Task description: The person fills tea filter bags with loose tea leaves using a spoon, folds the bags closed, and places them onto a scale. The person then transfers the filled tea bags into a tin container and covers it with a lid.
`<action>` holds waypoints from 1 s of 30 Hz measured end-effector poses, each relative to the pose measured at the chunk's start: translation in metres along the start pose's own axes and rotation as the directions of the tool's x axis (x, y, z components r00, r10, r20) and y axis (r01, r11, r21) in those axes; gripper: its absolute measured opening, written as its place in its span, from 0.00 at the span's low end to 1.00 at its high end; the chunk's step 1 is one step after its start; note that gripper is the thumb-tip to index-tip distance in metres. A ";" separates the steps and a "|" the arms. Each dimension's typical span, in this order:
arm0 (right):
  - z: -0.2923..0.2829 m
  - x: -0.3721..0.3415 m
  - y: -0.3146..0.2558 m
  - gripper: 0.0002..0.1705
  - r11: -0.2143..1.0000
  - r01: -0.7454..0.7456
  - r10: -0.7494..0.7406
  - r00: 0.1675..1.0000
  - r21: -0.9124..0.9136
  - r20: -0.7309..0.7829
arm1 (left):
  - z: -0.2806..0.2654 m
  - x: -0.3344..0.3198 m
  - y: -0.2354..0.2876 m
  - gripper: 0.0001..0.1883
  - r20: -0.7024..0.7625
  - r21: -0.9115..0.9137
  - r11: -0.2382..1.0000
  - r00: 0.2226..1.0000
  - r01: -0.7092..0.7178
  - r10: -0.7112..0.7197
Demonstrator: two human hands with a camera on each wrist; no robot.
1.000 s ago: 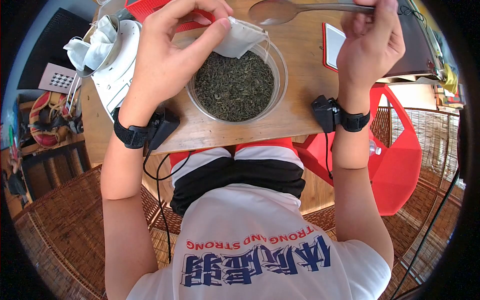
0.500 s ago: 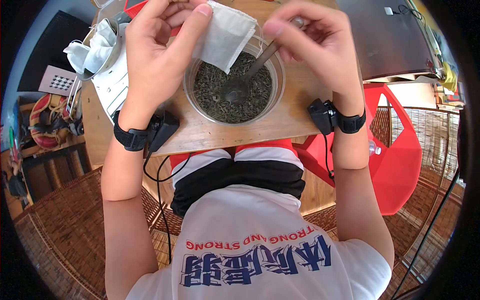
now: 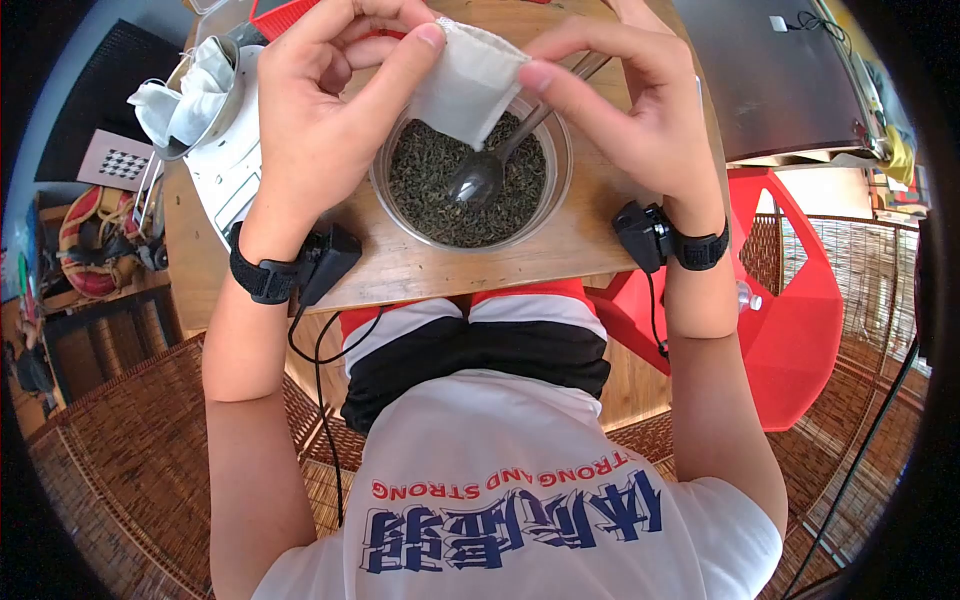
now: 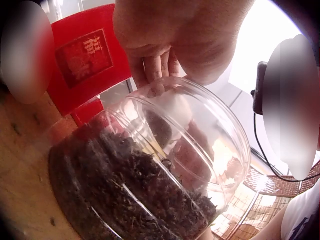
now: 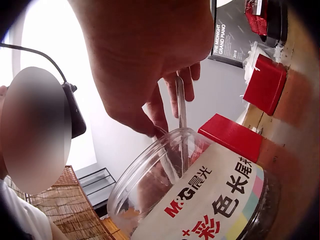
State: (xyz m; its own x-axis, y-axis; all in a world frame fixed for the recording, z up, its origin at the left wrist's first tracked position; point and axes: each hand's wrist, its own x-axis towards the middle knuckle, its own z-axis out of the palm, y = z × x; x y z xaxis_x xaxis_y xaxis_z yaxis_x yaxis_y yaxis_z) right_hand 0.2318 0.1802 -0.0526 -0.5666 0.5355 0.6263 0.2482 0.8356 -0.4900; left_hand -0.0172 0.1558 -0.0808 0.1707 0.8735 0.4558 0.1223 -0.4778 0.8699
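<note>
A clear round tub [image 3: 562, 170] of dark loose tea leaves [image 3: 425, 195] stands on the table near its front edge. Above it, my left hand [image 3: 325, 125] pinches a white cloth tea bag [image 3: 462, 85] by its upper left corner. My right hand [image 3: 645, 115] has thumb and forefinger at the bag's upper right edge. A metal spoon [image 3: 478, 180] slants down from between the right hand's fingers, its bowl over the leaves. The right wrist view shows the spoon's handle [image 5: 181, 102] between those fingers, behind the labelled tub wall [image 5: 200, 195].
At the left, a metal bowl [image 3: 232, 105] with several white bags sits on a white scale [image 3: 215, 185]. A red box [image 4: 90, 60] stands beyond the tub. A dark flat surface [image 3: 780, 90] lies at the right, above a red chair [image 3: 790, 330].
My right hand has come left from the table's right side with the spoon, which now dips into the tub. Its fingertips have reached the bag. The left hand has shifted slightly, turning the bag.
</note>
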 end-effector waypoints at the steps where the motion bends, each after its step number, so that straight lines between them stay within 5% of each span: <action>1: 0.000 -0.001 0.004 0.07 1.000 0.022 -0.022 1.000 0.020 -0.018 | -0.001 0.001 -0.003 0.05 0.018 -0.035 0.999 0.999 -0.032 0.033; 6: 0.002 0.002 -0.012 0.02 1.000 -0.019 0.020 0.994 0.014 -0.109 | -0.008 0.001 -0.008 0.03 0.106 -0.096 0.994 0.993 -0.050 0.060; 8: 0.001 0.002 -0.016 0.02 0.981 -0.180 0.190 0.967 0.071 -0.172 | -0.007 0.001 -0.008 0.03 0.079 -0.063 0.997 0.996 -0.038 0.043; 12: 0.002 -0.002 -0.004 0.02 1.000 -0.012 0.010 0.980 -0.008 -0.201 | -0.007 0.002 -0.007 0.04 0.082 -0.086 0.996 0.997 -0.006 0.013; 14: 0.003 -0.004 -0.018 0.04 0.957 -0.207 0.236 0.963 0.203 -0.130 | -0.006 0.004 -0.005 0.09 0.179 -0.149 0.987 0.980 -0.061 0.087; 18: 0.001 -0.001 -0.015 0.05 0.992 -0.090 0.098 0.992 0.092 -0.078 | 0.005 0.004 0.007 0.21 0.263 0.057 0.968 0.939 -0.246 0.223; 21: -0.002 0.001 -0.021 0.06 0.997 -0.077 0.077 0.997 0.027 0.009 | 0.002 0.003 0.004 0.15 0.272 0.133 0.958 0.939 -0.254 0.212; 24: 0.004 -0.005 -0.009 0.05 0.993 -0.038 0.041 0.999 0.110 -0.022 | 0.002 0.004 0.006 0.09 0.261 0.093 0.971 0.946 -0.220 0.190; 26: 0.008 -0.007 -0.012 0.03 0.954 -0.166 0.197 0.975 0.251 -0.105 | 0.001 0.005 0.006 0.09 0.256 0.101 0.968 0.946 -0.230 0.198; 30: 0.001 -0.007 -0.005 0.03 0.969 -0.120 0.157 0.974 0.214 -0.166 | 0.002 0.005 0.005 0.07 0.228 0.116 0.958 0.946 -0.261 0.231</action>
State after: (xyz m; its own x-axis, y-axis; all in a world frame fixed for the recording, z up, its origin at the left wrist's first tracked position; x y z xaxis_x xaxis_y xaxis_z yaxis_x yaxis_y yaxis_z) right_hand 0.2340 0.1725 -0.0554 -0.3821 0.6730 0.6333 0.1407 0.7197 -0.6799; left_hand -0.0137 0.1574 -0.0744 0.4122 0.6951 0.5890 0.1858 -0.6970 0.6926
